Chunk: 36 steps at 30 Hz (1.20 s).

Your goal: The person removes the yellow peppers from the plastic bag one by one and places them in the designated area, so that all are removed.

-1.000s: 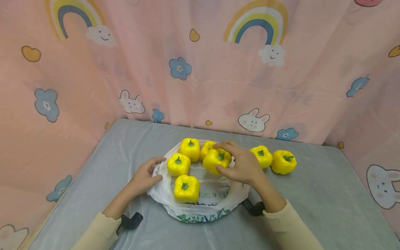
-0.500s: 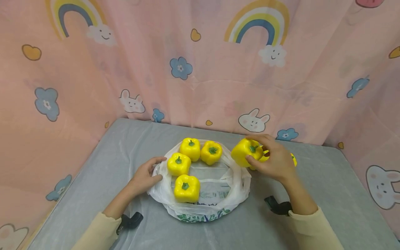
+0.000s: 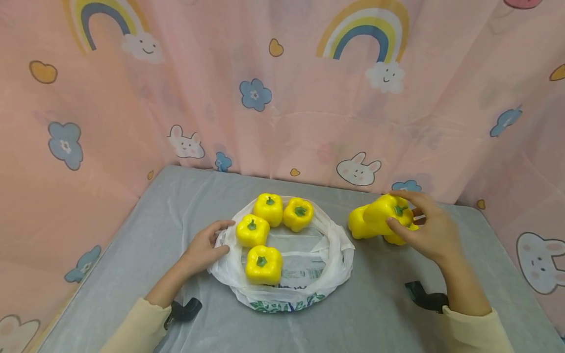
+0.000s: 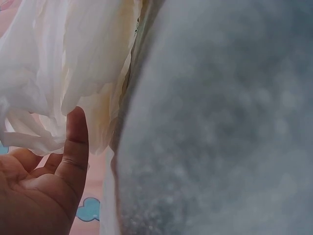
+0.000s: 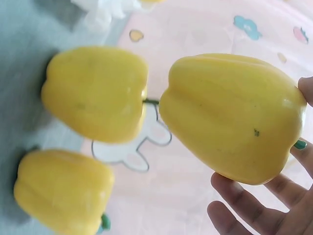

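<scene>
Smooth, glossy yellow peppers (image 3: 263, 265); thin, crinkled white plastic bag (image 3: 341, 251); matt grey cloth (image 3: 318, 336) beneath; lightly creased pink fabric curtain (image 3: 212, 59) at the far side

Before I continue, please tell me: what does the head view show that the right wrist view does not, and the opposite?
Head view only: the left grip, touching the white bag, and the rainbow prints.
Right wrist view only: a small dark speck on the held pepper.
Both: the right grip holding that pepper, two other yellow peppers, the grey table, the pink printed curtain and, apparently, part of the bag.
</scene>
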Motion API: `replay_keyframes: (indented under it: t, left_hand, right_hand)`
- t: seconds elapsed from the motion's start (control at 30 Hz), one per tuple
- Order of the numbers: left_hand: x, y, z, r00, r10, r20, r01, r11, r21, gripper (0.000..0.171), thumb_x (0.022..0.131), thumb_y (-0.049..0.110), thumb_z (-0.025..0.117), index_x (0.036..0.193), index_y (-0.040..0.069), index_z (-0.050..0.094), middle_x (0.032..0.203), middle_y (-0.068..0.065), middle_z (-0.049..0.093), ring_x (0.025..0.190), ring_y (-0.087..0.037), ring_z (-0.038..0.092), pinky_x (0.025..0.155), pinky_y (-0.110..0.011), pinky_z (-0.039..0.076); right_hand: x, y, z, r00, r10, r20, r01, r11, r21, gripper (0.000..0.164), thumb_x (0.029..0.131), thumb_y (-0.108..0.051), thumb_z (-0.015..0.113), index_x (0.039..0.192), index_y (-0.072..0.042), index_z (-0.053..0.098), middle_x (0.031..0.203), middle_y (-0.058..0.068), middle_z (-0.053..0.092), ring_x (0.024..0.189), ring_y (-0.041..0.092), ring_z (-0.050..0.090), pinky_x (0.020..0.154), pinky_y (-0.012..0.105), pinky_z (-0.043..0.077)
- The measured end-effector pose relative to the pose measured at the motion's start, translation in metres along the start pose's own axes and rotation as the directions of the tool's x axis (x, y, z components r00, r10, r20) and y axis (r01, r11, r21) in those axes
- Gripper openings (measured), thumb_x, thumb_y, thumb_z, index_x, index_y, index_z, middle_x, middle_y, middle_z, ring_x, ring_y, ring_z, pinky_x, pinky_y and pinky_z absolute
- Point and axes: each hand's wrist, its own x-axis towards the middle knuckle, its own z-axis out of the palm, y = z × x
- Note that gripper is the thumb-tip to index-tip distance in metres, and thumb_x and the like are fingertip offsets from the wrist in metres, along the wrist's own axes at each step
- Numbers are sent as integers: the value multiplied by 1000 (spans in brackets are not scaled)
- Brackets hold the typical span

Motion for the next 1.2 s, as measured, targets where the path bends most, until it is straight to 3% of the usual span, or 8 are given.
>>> replay_keyframes:
  t: [0.2, 0.37, 0.43, 0.6, 0.77, 0.93, 1.1, 1.2]
  left_hand:
    - [1, 1, -1, 1000, 5, 2, -5, 1000, -3, 54, 82, 1, 58, 135, 11, 51, 138, -17, 51, 90, -23, 60, 67, -26, 51]
    - [1, 2, -2, 1000, 0, 9, 0, 1000, -9, 55, 82, 2, 58, 135, 11, 50, 138, -17, 51, 84, -21, 59, 64, -25, 51]
    - [1, 3, -2, 1000, -1, 15, 1, 1000, -16, 55, 82, 2, 58, 135, 11, 50, 139, -17, 50, 83, -21, 59, 64, -26, 52]
    - [1, 2, -3, 1000, 1, 16, -1, 1000, -13, 55, 82, 2, 58, 135, 12, 50, 139, -17, 50, 86, -21, 60, 65, -25, 52]
    - [1, 3, -3, 1000, -9, 18, 9, 1000, -12, 55, 82, 2, 58, 136, 12, 50, 140, -17, 49, 84, -21, 59, 64, -26, 52]
    - [1, 2, -2, 1000, -13, 19, 13, 1000, -8, 55, 83, 2, 58, 136, 12, 50, 141, -17, 49, 90, -22, 60, 67, -26, 52]
    - [1, 1, -2, 1000, -14, 23, 14, 1000, -23, 55, 83, 2, 58, 136, 11, 50, 140, -17, 49, 88, -22, 60, 66, -26, 52]
    - [1, 1, -2, 1000, -13, 27, 14, 999, -35, 55, 82, 1, 58, 136, 11, 49, 140, -17, 49, 82, -20, 59, 63, -26, 52]
  right_hand:
    - [-5, 13, -15, 999, 47, -15, -47, 999, 6, 52, 78, -23, 77, 128, -21, 61, 126, 14, 59, 83, 31, 60, 66, 6, 38]
    - [-9, 29, -29, 996, 77, -52, -78, 997, -12, 52, 78, -21, 77, 128, -20, 62, 125, 17, 59, 76, -1, 50, 64, 0, 35]
    - [-10, 35, -36, 994, 95, -59, -97, 995, -38, 52, 79, -22, 76, 129, -18, 61, 123, 20, 58, 76, 2, 52, 61, 0, 33]
    - [-11, 47, -48, 987, 155, -37, -158, 976, -148, 53, 82, -28, 73, 131, -13, 57, 124, 27, 54, 81, 44, 58, 54, 14, 36]
    - [-10, 57, -53, 975, 224, 0, -216, 938, -271, 57, 85, -38, 68, 132, -9, 54, 128, 31, 51, 85, 49, 56, 50, 29, 40]
    - [-12, 70, -55, 957, 289, 23, -265, 907, -328, 63, 86, -45, 64, 134, -6, 51, 128, 32, 48, 86, 48, 54, 54, 44, 45]
    - [-14, 85, -52, 953, 301, 42, -270, 902, -338, 65, 86, -47, 64, 133, -4, 51, 121, 32, 49, 85, 48, 53, 59, 53, 47]
    - [-15, 94, -47, 947, 316, 61, -279, 900, -336, 67, 85, -50, 64, 132, -4, 51, 121, 31, 50, 84, 47, 53, 58, 52, 46]
